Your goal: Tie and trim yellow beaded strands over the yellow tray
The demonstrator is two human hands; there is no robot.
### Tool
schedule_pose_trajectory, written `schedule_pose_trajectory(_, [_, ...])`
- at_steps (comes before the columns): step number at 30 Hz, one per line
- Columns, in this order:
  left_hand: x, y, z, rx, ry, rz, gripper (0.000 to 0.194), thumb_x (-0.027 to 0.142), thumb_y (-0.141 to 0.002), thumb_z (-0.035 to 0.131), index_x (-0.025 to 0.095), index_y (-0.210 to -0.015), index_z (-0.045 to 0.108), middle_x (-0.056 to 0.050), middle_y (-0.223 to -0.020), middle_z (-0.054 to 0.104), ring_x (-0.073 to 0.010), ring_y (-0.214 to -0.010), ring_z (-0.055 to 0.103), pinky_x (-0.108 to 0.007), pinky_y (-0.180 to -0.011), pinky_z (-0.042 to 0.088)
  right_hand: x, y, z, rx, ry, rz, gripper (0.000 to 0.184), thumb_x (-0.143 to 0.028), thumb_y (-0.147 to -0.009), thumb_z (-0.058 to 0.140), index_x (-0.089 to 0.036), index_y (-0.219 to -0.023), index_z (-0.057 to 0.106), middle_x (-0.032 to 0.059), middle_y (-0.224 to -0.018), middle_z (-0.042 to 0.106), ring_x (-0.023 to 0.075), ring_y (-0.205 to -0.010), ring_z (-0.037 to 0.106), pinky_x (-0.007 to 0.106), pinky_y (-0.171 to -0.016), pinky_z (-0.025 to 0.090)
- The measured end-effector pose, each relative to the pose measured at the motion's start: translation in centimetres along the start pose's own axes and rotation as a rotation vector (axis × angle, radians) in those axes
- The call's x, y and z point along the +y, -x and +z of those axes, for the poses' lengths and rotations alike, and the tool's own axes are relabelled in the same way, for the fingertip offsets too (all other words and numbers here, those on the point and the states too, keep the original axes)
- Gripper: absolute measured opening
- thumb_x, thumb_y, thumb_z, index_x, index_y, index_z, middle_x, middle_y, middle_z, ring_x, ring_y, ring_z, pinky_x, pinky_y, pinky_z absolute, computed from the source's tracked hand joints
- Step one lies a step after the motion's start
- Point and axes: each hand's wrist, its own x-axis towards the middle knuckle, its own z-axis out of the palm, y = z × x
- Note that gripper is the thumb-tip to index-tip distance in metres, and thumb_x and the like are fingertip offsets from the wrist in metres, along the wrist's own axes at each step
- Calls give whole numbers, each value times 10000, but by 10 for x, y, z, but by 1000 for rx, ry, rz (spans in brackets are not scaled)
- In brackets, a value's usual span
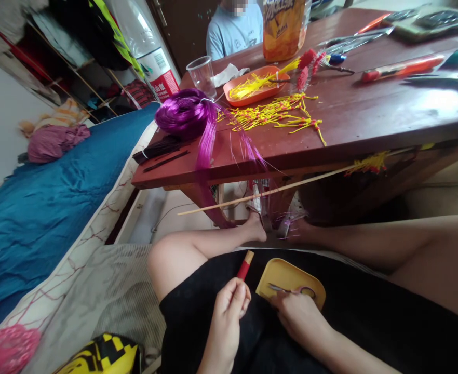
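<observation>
My left hand (231, 306) is closed around a short tan rod wrapped in red (245, 266); its upper end sticks out above my thumb. Over the near edge of a yellow tray (291, 267) in my lap, my right hand (301, 317) has its fingers curled against a small pair of scissors (309, 291). The blades point left and the finger loops show to the right. My fingertips there are partly hidden beneath the hand.
On the red-brown table (369, 114) lie a purple fibre bundle (182, 113), yellow-and-red knotted strands (275, 114) and an orange dish (252, 97). A thin stick (268, 193) juts across below the table edge. Another person (234, 31) sits beyond. A blue-covered bed (57, 192) stands left.
</observation>
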Motion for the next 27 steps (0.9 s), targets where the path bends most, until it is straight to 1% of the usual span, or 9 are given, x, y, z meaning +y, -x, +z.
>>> schedule_pose_trajectory(5, [1, 1, 1, -44, -10, -9, 403, 531, -767, 554, 158, -637, 477, 57, -552, 342, -85, -521, 280, -200, -487, 210, -2, 0, 5, -19, 152, 28, 284, 40, -778, 429, -80, -792, 686, 151, -788, 703, 244, -662, 677, 331, -605, 462])
schedule_pose_trajectory(8, [0, 0, 2, -35, 0, -8, 407, 533, -754, 568, 159, -624, 474, 55, -549, 352, -83, -511, 274, -205, -482, 205, -6, 0, 10, -37, 206, 50, 188, -4, -826, 495, -90, -836, 662, 88, -822, 697, 206, -753, 662, 352, -681, 494])
schedule_pose_trajectory(10, [0, 0, 3, -17, 8, -3, 411, 533, -747, 575, 161, -607, 470, 58, -536, 341, -83, -502, 262, -208, -475, 197, -8, 0, 13, -51, 210, 69, 98, -124, -862, 543, -108, -852, 639, 38, -829, 681, 164, -772, 646, 352, -727, 503])
schedule_pose_trajectory(13, [2, 2, 3, -6, 16, -2, 408, 528, -742, 587, 159, -610, 475, 57, -542, 346, -81, -505, 270, -208, -477, 198, -8, -1, 15, -60, 164, 99, 145, -221, -865, 564, -116, -787, 625, 13, -780, 666, 142, -730, 639, 343, -724, 508])
schedule_pose_trajectory(18, [8, 7, 0, 20, 132, -18, 372, 474, -728, 633, 153, -611, 487, 49, -568, 380, -76, -509, 285, -213, -490, 217, -2, 8, 4, 28, -30, 102, 118, -57, -779, 533, -130, -799, 623, 90, -745, 695, 197, -679, 651, 307, -663, 471])
schedule_pose_trajectory(21, [10, 10, 0, -22, 270, -45, 367, 443, -703, 670, 151, -596, 477, 47, -560, 403, -68, -499, 280, -217, -493, 214, -3, 25, -10, 112, -178, 62, 134, -151, -859, 426, -192, -851, 553, 40, -711, 667, 172, -656, 622, 244, -591, 448])
schedule_pose_trajectory(23, [11, 11, 1, -74, 332, -56, 368, 425, -700, 678, 149, -582, 466, 52, -536, 397, -62, -485, 272, -223, -491, 200, -5, 38, -20, 212, -379, -19, 162, -256, -902, 372, -226, -838, 518, 24, -698, 648, 168, -638, 605, 237, -574, 447])
schedule_pose_trajectory(25, [12, 11, 2, -118, 370, -48, 356, 400, -716, 671, 148, -576, 461, 52, -529, 398, -62, -481, 279, -230, -495, 195, -8, 48, -29, 316, -568, -123, 190, -327, -904, 374, -248, -843, 537, 26, -720, 651, 176, -651, 612, 257, -635, 470])
schedule_pose_trajectory(27, [12, 11, 2, -145, 390, -35, 339, 374, -738, 653, 147, -576, 461, 47, -536, 405, -65, -486, 292, -236, -504, 199, -8, 54, -34, 376, -616, -215, 189, -341, -891, 414, -265, -862, 585, 32, -731, 665, 194, -695, 637, 290, -751, 481])
